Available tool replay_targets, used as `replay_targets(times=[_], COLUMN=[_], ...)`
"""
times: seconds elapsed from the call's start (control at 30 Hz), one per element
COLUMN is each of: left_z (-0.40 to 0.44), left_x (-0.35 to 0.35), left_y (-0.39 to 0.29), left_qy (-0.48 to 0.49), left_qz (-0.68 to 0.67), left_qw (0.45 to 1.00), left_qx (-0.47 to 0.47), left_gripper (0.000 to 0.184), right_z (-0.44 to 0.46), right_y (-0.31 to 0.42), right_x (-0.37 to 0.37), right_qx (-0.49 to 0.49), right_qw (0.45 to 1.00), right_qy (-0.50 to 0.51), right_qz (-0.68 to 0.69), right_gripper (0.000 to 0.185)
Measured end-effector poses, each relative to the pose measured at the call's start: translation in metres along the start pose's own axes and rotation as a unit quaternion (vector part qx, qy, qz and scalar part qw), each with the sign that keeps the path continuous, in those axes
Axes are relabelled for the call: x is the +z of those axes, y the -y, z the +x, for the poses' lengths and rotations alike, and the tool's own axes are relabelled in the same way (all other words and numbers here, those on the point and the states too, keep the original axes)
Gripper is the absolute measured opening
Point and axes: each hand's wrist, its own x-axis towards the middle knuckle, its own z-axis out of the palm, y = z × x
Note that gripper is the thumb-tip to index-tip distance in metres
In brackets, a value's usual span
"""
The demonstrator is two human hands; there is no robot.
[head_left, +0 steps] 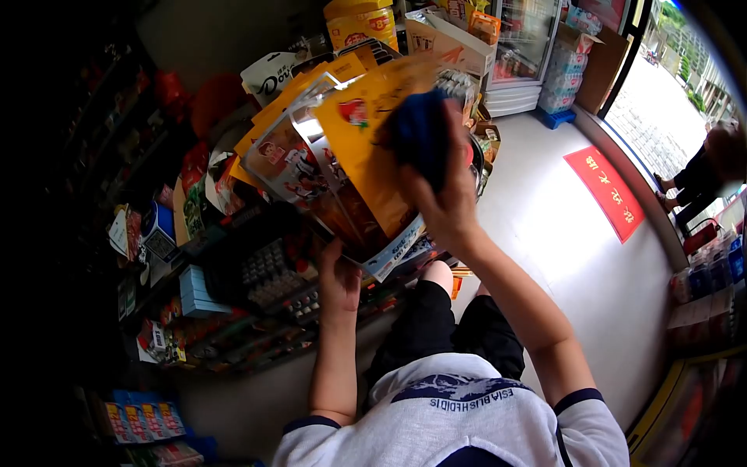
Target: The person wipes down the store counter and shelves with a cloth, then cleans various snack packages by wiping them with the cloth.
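- Landmark: yellow packet, red emblem on its face, slanted in front of the person, among other pouches.
- Right hand: at the right edge of the yellow packet, grasping a dark blue bundle.
- Dark blue bundle: one, blurred, probably cloth; over the right part of the yellow packet, contact with it unclear.
- Left hand: below the yellow packet, thumb at the lower edge of the pouches; fingers hidden, so whether they grip cannot be told.
- Clear-fronted pouch: silver-edged, printed; just left of the yellow packet, partly beneath it.
- White bag: black lettering; above and left of the yellow packet.
- Yellow tub: above the yellow packet.
- Light blue box: well to the lower left of the yellow packet.
- Glass-door fridge: upper right of the yellow packet.
- Bottle packs: stacked, beyond the fridge as seen from the yellow packet.
- Red mat: yellow characters; on the floor, well right of the yellow packet.
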Motion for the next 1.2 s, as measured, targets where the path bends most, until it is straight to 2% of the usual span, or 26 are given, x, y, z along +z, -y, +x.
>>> replay_targets(times=[0.13,0.2,0.3,0.33,0.4,0.5,0.6,0.73,0.83,0.93,1.0,1.1,1.2], left_z=[-0.001,0.002,0.012,0.012,0.012,0.007,0.01,0.003,0.003,0.002,0.002,0.002,0.004], left_x=[0.019,0.015,-0.002,-0.004,-0.004,0.003,0.002,0.017,0.013,0.01,0.008,0.004,0.002], left_y=[-0.003,-0.001,0.002,0.003,0.003,0.002,0.0,-0.006,-0.006,-0.007,-0.008,-0.007,-0.007], left_qy=[0.019,0.016,0.011,0.011,0.013,-0.012,-0.015,-0.023,-0.037,-0.055,-0.062,-0.06,-0.051], left_qz=[0.047,0.039,0.05,0.05,0.05,0.032,0.025,0.051,0.052,0.045,0.042,0.039,0.035], left_qw=[0.998,0.998,0.998,0.999,0.999,0.999,1.0,0.998,0.998,0.997,0.997,0.997,0.998], left_qx=[0.045,0.049,0.024,0.018,0.008,0.008,0.013,0.017,0.0,-0.015,-0.022,-0.031,-0.031], left_gripper=[0.059,0.055,0.05,0.049,0.048,0.05,0.06,0.07,0.071,0.068,0.066,0.062,0.06], right_z=[-0.02,-0.029,-0.037,-0.041,-0.038,-0.018,0.005,0.041,0.067,0.056,0.053,0.053,0.058], right_y=[0.0,0.004,0.014,0.014,0.017,0.013,0.014,0.02,-0.003,-0.037,-0.047,-0.057,-0.068], right_x=[0.023,0.023,0.017,0.018,0.013,0.003,-0.001,0.015,0.03,0.044,0.037,0.03,0.03], right_qx=[-0.046,-0.094,-0.167,-0.191,-0.152,-0.084,-0.048,-0.056,-0.139,-0.167,-0.133,-0.103,-0.041], right_qw=[0.981,0.966,0.925,0.917,0.913,0.905,0.925,0.981,0.976,0.94,0.939,0.938,0.954], right_qy=[0.136,0.183,0.305,0.313,0.354,0.417,0.369,0.157,0.161,0.253,0.266,0.247,0.21], right_qz=[-0.134,-0.158,-0.155,-0.157,-0.139,-0.029,0.073,0.096,-0.043,-0.16,-0.174,-0.222,-0.211], right_gripper=[0.066,0.063,0.064,0.063,0.061,0.058,0.059,0.061,0.06,0.056,0.054,0.053,0.053])
